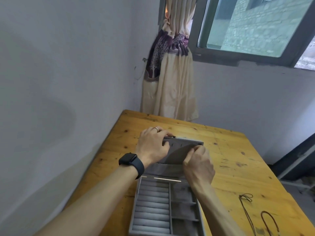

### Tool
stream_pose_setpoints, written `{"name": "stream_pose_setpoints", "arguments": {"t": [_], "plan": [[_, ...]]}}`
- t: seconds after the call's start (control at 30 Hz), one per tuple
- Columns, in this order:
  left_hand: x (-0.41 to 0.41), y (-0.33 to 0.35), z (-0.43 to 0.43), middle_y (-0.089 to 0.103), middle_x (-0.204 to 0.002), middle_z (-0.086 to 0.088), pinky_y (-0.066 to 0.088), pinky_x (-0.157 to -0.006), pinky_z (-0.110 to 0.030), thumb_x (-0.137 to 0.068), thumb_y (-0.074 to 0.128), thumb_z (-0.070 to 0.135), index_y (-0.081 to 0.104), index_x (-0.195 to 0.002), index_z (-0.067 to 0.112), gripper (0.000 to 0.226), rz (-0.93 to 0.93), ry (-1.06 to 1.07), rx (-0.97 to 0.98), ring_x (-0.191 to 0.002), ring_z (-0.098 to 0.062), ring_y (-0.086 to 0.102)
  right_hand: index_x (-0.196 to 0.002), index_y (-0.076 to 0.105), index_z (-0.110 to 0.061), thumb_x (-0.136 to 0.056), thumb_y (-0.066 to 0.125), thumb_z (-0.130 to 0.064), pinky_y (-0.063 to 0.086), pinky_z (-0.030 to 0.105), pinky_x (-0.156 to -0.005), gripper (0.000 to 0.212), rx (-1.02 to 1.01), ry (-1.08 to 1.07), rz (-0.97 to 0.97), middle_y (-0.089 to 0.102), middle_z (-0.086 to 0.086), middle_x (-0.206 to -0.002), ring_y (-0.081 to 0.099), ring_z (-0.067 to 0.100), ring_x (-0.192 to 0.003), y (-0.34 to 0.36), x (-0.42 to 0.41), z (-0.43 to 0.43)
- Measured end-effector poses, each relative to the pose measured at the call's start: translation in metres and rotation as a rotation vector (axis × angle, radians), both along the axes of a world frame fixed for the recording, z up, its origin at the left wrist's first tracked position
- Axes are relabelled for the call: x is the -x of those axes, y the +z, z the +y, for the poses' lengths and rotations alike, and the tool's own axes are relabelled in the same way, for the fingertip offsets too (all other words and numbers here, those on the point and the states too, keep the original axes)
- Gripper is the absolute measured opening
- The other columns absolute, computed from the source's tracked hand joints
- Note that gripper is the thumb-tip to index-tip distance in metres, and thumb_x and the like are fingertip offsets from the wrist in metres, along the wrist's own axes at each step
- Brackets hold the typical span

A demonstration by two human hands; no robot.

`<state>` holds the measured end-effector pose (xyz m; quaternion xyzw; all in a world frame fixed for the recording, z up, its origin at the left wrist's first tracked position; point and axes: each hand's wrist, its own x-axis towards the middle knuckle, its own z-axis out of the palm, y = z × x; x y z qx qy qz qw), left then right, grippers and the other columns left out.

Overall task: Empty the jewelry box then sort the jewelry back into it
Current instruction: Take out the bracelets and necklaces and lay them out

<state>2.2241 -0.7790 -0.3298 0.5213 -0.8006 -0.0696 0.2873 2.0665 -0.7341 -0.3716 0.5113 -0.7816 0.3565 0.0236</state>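
Note:
A grey velvet jewelry box (154, 206) lies open on the wooden table (238, 167), with ring rolls on its left side and small compartments on the right. Its lid (180, 147) stands tilted up at the far end. My left hand (153, 145), with a ring and a black watch on the wrist, grips the lid's upper left corner. My right hand (198, 163) pinches a grey flap or pocket (177, 155) on the inside of the lid. Two cord necklaces (250, 210) lie on the table to the right of the box.
The table stands in a room corner, with a plain wall on the left. A tied cream and purple curtain (168, 74) hangs behind the far table edge, and a window (255, 24) is at the upper right. The table's right edge drops off near a dark frame.

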Motion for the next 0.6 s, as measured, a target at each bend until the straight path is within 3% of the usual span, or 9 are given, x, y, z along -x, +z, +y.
{"name": "stream_pose_setpoints", "arguments": {"t": [0.13,0.23,0.4,0.5,0.6], "plan": [[-0.001,0.000,0.003,0.059,-0.121,0.009,0.036,-0.103,-0.033,-0.090,0.055,0.030,0.062,-0.124,0.035,0.034,-0.023,-0.002,0.028,-0.112,-0.013,0.050,-0.100,0.046,-0.010,-0.103,0.042,-0.021,0.036,0.035,-0.069,0.012,0.108,0.083,-0.156,0.052,0.005,-0.092,0.049,0.025,-0.080,0.025,0.003,0.000],[-0.001,0.000,0.007,0.059,-0.121,0.010,0.036,-0.103,-0.033,-0.090,0.056,0.028,0.062,-0.124,0.035,0.036,-0.021,-0.003,0.044,-0.112,-0.014,0.051,-0.098,0.046,-0.010,-0.103,0.044,-0.017,0.037,0.034,-0.065,0.009,0.104,0.203,-0.288,0.057,0.004,-0.089,0.053,0.022,-0.076,0.047,0.006,0.000],[-0.002,0.009,0.017,0.057,-0.128,0.011,0.036,-0.105,-0.031,-0.088,0.057,0.028,0.059,-0.129,0.035,0.041,0.022,-0.035,0.022,-0.119,-0.012,0.049,-0.100,0.053,-0.015,-0.103,0.049,-0.015,0.050,0.019,-0.069,0.005,0.078,0.458,-0.632,0.066,0.001,-0.090,0.063,0.005,-0.079,0.079,0.016,0.024],[0.006,0.034,0.033,0.061,-0.125,0.017,0.041,-0.099,-0.028,-0.087,0.061,0.031,0.060,-0.127,0.038,0.041,0.191,-0.153,-0.094,-0.117,-0.004,0.052,-0.105,0.053,-0.012,-0.103,0.049,-0.009,0.053,0.021,-0.073,0.005,0.081,0.574,-0.700,0.067,0.006,-0.087,0.066,0.010,-0.078,0.096,0.027,0.047],[0.020,0.062,0.053,0.069,-0.114,0.018,0.042,-0.087,-0.010,-0.091,0.066,0.031,0.066,-0.124,0.034,0.034,0.304,-0.363,-0.308,-0.107,0.005,0.059,-0.104,0.052,-0.010,-0.102,0.050,-0.006,0.050,0.017,-0.066,0.005,0.068,0.636,-0.685,0.067,0.013,-0.092,0.067,0.014,-0.076,0.113,0.034,0.070]]}}
